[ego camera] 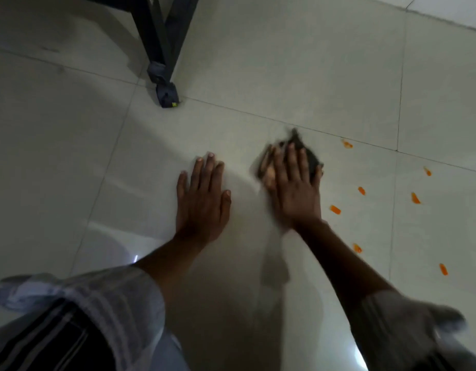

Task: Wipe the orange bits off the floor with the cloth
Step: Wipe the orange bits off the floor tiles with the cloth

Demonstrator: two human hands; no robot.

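Right hand (293, 183) pressing dark cloth (307, 153) flat on floor (285, 76), left hand (202, 199) beside cloth, open, empty, orange bits (335, 209) right of cloth, dark furniture leg (162, 57) beyond

Open floor (258, 76) ahead and right. Dark frame leg (162, 62) stands far left; the left hand (202, 199) blocks leftward sweeps.
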